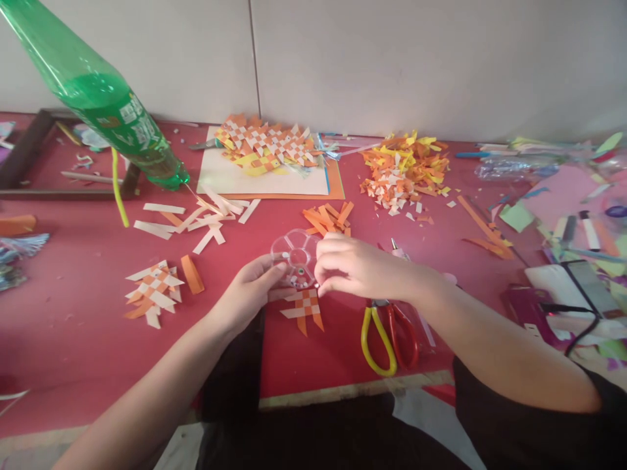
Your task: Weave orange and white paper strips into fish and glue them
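A clear round compartment case (298,256) with small beads or eyes in it is held over the table by my left hand (252,287), thumb on its left rim. At the case's right edge is my right hand (343,264), its fingers pinched together; whatever they hold is too small to make out. Just below the case lies a woven orange-and-white paper piece (306,305). Another woven paper fish (154,290) lies to the left, beside a folded orange strip (192,274).
Scissors with yellow and red handles (392,339) lie near the front edge. A green bottle (112,111) stands at the back left. Behind are woven fish (269,143) on sheets, a scrap pile (406,166) and loose strips (210,215). A purple box (531,316) sits right.
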Available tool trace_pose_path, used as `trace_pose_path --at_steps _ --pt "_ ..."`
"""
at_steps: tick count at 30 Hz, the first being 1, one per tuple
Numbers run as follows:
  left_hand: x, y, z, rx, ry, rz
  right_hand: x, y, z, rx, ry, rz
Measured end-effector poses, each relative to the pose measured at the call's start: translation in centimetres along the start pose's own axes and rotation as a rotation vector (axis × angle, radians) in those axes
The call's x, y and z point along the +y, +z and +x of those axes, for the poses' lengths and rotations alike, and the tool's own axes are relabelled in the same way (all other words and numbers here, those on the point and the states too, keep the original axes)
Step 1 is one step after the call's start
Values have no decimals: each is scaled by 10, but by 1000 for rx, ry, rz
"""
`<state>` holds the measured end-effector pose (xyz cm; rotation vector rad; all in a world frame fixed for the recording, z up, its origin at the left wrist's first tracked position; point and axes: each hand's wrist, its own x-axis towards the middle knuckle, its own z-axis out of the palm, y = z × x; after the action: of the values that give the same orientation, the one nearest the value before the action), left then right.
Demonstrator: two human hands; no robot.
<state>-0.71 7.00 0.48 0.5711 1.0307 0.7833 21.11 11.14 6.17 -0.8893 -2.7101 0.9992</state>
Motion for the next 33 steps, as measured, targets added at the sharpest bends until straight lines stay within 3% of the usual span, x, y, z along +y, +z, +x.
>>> trace_pose_path --at_steps 3,7,13,18,27,33 --pt "6 -4 4 107 46 -23 9 5 -4 149 61 37" --pt "9 -4 6 136 45 -21 17 18 -3 264 81 75" --pt "7 -5 9 165 114 1 20 30 -11 241 177 126" --pt "6 -11 11 207 182 42 19 38 -20 312 253 173" --pt "10 -7 8 150 131 27 12 32 -8 514 264 157" --pt "8 -4 4 40 61 25 8 39 10 479 93 18"
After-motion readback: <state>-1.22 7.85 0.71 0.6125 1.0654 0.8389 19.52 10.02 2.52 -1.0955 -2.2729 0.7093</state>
